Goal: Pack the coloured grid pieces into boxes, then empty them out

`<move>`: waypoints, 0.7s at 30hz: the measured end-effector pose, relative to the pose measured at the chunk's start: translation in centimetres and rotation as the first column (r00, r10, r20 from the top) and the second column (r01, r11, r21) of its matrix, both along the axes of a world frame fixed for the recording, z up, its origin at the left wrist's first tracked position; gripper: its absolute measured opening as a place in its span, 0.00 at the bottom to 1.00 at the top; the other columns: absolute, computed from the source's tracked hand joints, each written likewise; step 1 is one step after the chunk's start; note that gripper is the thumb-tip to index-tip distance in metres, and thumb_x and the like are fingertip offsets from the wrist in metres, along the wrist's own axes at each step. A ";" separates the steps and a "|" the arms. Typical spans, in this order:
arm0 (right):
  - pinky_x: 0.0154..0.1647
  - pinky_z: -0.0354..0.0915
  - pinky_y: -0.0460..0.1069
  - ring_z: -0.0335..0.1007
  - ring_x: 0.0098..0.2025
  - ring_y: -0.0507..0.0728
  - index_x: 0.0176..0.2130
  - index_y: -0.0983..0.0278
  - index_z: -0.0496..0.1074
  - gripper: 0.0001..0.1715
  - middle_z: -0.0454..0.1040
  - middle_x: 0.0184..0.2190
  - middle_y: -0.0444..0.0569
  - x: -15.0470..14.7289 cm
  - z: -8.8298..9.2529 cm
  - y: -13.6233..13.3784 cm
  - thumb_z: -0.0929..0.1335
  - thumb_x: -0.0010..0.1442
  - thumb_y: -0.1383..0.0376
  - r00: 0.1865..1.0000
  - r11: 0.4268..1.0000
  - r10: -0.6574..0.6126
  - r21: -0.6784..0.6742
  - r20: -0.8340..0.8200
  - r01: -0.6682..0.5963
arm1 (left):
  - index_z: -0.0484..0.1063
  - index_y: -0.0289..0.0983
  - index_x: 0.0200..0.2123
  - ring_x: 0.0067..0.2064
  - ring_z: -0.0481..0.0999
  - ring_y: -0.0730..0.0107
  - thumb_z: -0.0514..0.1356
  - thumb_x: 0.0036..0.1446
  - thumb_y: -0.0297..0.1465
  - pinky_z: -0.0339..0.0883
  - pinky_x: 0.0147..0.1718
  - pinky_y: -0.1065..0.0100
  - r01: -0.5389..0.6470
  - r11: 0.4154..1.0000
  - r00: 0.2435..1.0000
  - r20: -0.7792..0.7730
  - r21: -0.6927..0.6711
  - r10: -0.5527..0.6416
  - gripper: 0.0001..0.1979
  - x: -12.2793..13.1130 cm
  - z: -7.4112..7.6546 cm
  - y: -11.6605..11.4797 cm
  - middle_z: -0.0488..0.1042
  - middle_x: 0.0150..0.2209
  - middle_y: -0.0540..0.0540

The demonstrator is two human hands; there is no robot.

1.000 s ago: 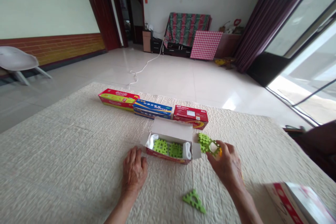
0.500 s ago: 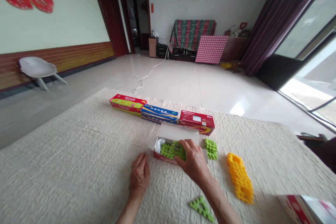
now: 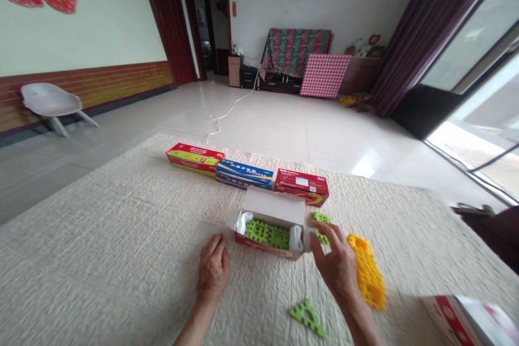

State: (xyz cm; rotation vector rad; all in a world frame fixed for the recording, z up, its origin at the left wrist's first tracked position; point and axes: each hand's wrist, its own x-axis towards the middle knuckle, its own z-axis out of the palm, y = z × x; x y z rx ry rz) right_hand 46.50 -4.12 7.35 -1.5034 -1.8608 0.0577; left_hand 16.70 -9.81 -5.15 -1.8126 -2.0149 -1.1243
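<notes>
- Resting on the cream quilted cover [image 3: 101,216], the left hand [image 3: 213,265] lies just beside the near edge of the box, its fingers loosely curled and holding nothing.
- Reaching past the box's right end, the right hand [image 3: 334,265] has its fingers spread over a green lattice piece [image 3: 321,217] (much of it hidden behind them). Whether they actually grip it, I cannot tell.
- Lying open between the hands, the red cardboard box [image 3: 263,247] has its white-lined lid [image 3: 273,205] standing up at the far side.
- Packed inside the box are green lattice blocks [image 3: 267,234], with white padding [image 3: 245,223] at the left end and more white padding [image 3: 295,238] at the right.
- Sitting on the cover are a yellow lattice strip [image 3: 367,271], just right of the right hand, and a green triangular piece [image 3: 308,318], nearer the person.
- Lined up beyond the open box are a red and yellow box [image 3: 194,159], a blue box [image 3: 244,174] and a red box [image 3: 302,186] (all closed).
- Poking into the lower right corner is another red and white box [image 3: 446,320].
</notes>
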 end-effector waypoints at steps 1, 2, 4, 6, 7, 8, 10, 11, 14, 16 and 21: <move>0.44 0.70 0.55 0.74 0.46 0.60 0.47 0.60 0.72 0.14 0.75 0.46 0.53 1.7 -0.6 0.1 0.62 0.64 0.62 0.997 0.998 -0.045 -0.033 0.065 0.047 | 0.78 0.34 0.42 0.50 0.78 0.55 0.51 0.59 0.25 0.73 0.49 0.53 0.004 1.000 1.000 0.003 0.004 -0.004 0.16 0.0 -0.1 0.1 0.78 0.48 0.36; 0.44 0.69 0.56 0.74 0.45 0.61 0.47 0.61 0.72 0.15 0.75 0.45 0.54 3.2 -1.2 0.3 0.62 0.63 0.62 0.992 0.995 -0.071 -0.057 0.108 0.077 | 0.78 0.34 0.42 0.49 0.78 0.54 0.51 0.59 0.25 0.73 0.49 0.53 0.010 1.000 1.000 0.007 0.008 -0.010 0.16 -0.1 -0.1 0.1 0.78 0.47 0.36; 0.45 0.69 0.58 0.74 0.44 0.63 0.47 0.63 0.72 0.16 0.75 0.46 0.56 5.4 -2.3 0.7 0.63 0.61 0.64 0.978 0.989 -0.091 -0.098 0.186 0.111 | 0.78 0.33 0.41 0.48 0.78 0.53 0.50 0.59 0.26 0.73 0.48 0.52 0.023 1.000 1.000 0.012 0.015 -0.023 0.16 -0.2 -0.3 0.3 0.79 0.47 0.34; 0.47 0.67 0.61 0.73 0.46 0.65 0.49 0.64 0.72 0.19 0.74 0.49 0.58 6.3 -3.1 1.2 0.65 0.58 0.65 0.968 0.984 -0.083 -0.133 0.238 0.118 | 0.78 0.33 0.40 0.48 0.78 0.52 0.50 0.60 0.26 0.73 0.48 0.51 0.033 0.999 0.999 0.010 0.017 -0.033 0.16 -0.3 -0.4 0.4 0.79 0.46 0.34; 0.48 0.66 0.62 0.73 0.48 0.66 0.51 0.64 0.71 0.22 0.73 0.52 0.58 6.4 -3.4 1.5 0.66 0.56 0.66 0.962 0.982 -0.073 -0.151 0.261 0.115 | 0.78 0.33 0.40 0.48 0.78 0.52 0.50 0.60 0.27 0.73 0.48 0.51 0.034 0.999 0.999 0.008 0.016 -0.034 0.16 -0.3 -0.5 0.4 0.79 0.46 0.34; 0.49 0.65 0.63 0.71 0.51 0.67 0.53 0.64 0.70 0.24 0.72 0.54 0.59 6.4 -3.6 1.8 0.67 0.55 0.66 0.958 0.980 -0.058 -0.169 0.280 0.109 | 0.78 0.33 0.40 0.48 0.78 0.52 0.50 0.60 0.27 0.73 0.48 0.52 0.034 0.999 0.999 0.004 0.015 -0.034 0.16 -0.4 -0.5 0.4 0.79 0.46 0.34; 0.51 0.63 0.63 0.68 0.56 0.68 0.56 0.63 0.68 0.28 0.69 0.58 0.59 6.1 -3.9 2.5 0.67 0.55 0.65 0.952 0.976 -0.023 -0.200 0.304 0.087 | 0.78 0.34 0.40 0.49 0.78 0.53 0.50 0.59 0.27 0.73 0.49 0.53 0.030 0.999 1.000 -0.003 0.011 -0.030 0.16 -0.4 -0.5 0.4 0.79 0.47 0.35; 0.52 0.63 0.63 0.66 0.58 0.68 0.56 0.63 0.67 0.28 0.68 0.59 0.59 6.0 -3.9 3.0 0.67 0.56 0.64 0.950 0.974 -0.006 -0.214 0.312 0.076 | 0.78 0.34 0.40 0.49 0.78 0.54 0.50 0.59 0.27 0.73 0.49 0.53 0.026 1.000 1.000 -0.006 0.009 -0.026 0.16 -0.4 -0.5 0.3 0.79 0.47 0.35; 0.53 0.62 0.62 0.66 0.59 0.66 0.56 0.64 0.68 0.24 0.68 0.60 0.60 6.1 -4.0 4.9 0.64 0.61 0.64 0.947 0.965 0.025 -0.254 0.319 0.061 | 0.78 0.34 0.40 0.49 0.78 0.55 0.50 0.59 0.26 0.72 0.50 0.54 0.018 1.000 1.000 -0.008 0.000 -0.018 0.16 -0.3 -0.5 0.3 0.78 0.47 0.36; 0.52 0.63 0.61 0.68 0.57 0.66 0.54 0.65 0.69 0.22 0.69 0.59 0.61 6.4 -4.1 6.2 0.62 0.62 0.64 0.947 0.958 0.039 -0.282 0.317 0.055 | 0.78 0.35 0.41 0.49 0.78 0.55 0.51 0.59 0.26 0.72 0.50 0.54 0.016 1.000 1.000 -0.007 -0.009 -0.017 0.15 -0.3 -0.5 0.2 0.78 0.47 0.36; 0.47 0.65 0.55 0.73 0.50 0.61 0.47 0.60 0.74 0.17 0.74 0.53 0.55 6.9 -4.4 8.6 0.65 0.58 0.64 0.949 0.945 0.116 -0.328 0.293 -0.015 | 0.78 0.35 0.41 0.49 0.78 0.55 0.51 0.59 0.26 0.73 0.50 0.54 0.015 1.000 1.000 -0.006 -0.023 -0.015 0.15 -0.2 -0.1 0.2 0.78 0.48 0.36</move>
